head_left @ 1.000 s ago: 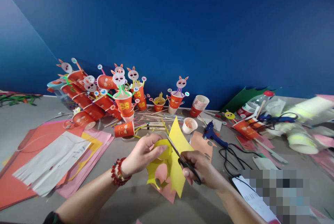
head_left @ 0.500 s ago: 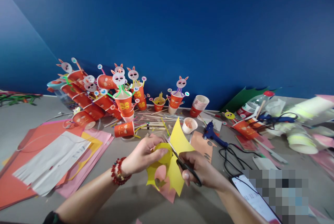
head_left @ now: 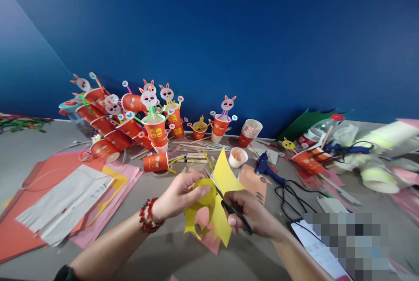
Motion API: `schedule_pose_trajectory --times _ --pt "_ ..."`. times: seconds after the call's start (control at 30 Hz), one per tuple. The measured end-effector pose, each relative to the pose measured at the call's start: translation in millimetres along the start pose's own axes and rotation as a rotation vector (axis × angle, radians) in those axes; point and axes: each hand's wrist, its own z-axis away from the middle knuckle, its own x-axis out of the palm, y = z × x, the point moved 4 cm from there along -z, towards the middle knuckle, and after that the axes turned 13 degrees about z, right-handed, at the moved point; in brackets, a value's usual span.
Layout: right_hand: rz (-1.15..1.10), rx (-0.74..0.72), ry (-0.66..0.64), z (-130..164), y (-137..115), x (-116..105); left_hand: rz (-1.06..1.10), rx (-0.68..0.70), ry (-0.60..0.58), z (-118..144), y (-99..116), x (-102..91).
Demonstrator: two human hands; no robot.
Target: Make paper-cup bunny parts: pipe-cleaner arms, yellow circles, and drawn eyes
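My left hand [head_left: 185,193] pinches a sheet of yellow paper [head_left: 225,172] by a rounded part between thumb and fingers. The paper's outer edge is jagged, with pointed corners at top and bottom. My right hand [head_left: 250,211] is closed around the black handles of a pair of scissors [head_left: 237,213]. Their blades lie along the curved edge of the rounded part, pointing up and left. Below the yellow paper a piece of pink paper [head_left: 209,239] with cut-outs lies on the grey table [head_left: 153,255].
Red paper cups with rabbit faces [head_left: 155,128] crowd the back left. Coloured paper sheets [head_left: 29,193] lie at left. A white cup [head_left: 238,157], stacked cups [head_left: 251,132] and a blue glue gun [head_left: 268,168] with black cord stand ahead. A phone [head_left: 316,246] and a bottle [head_left: 319,131] are at right.
Almost nothing differs. Both hands, the scissors and the yellow paper stay in nearly the same place, with only a slight shift of the paper's lower edge.
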Motion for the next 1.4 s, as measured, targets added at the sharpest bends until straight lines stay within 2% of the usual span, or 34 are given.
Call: schedule_pose_trajectory --times 0.43,1.1,1.4 --pt "0.057 -0.008 0.02 0.1 4.1 -0.3 -0.017 -0.035 0.018 0.8 -0.1 -0.4" --pt "0.083 -0.014 0.046 1.9 4.6 -6.0 -0.004 0.016 -0.007 -0.5 2.2 -3.3" --pt "0.071 -0.016 0.053 2.0 7.1 -6.1 -0.008 -0.005 0.001 0.4 3.2 -4.4"
